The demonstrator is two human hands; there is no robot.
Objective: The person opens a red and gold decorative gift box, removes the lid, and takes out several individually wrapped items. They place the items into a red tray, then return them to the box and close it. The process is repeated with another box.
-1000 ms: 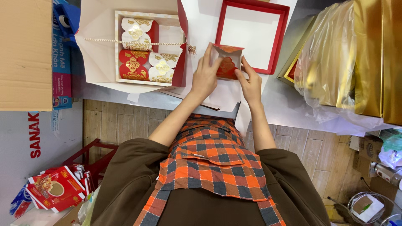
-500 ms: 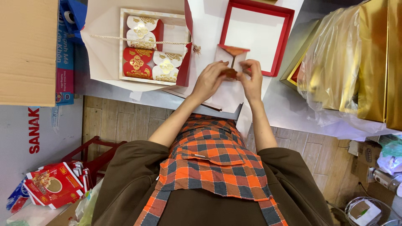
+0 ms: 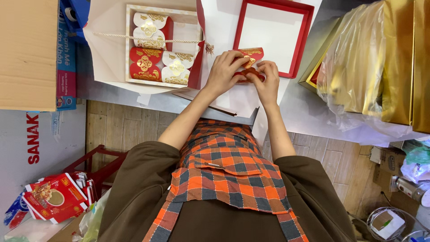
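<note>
Two hands, left hand (image 3: 224, 71) and right hand (image 3: 267, 80), pinched a small red-and-gold box (image 3: 247, 60) between their fingertips above the white tabletop (image 3: 309, 112), just near of an open red tray (image 3: 273, 36), right of a filled gift box (image 3: 156, 47).

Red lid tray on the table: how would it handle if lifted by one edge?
The red lid tray looks like shallow card with thin walls, so probably light and fairly stiff, though it might twist a little. It lies flat on the white table, so it likely slides rather than tips.

Red-and-gold packets (image 3: 152, 62) fill a cream box (image 3: 130, 45) beside gold boxes (image 3: 398, 58).
</note>
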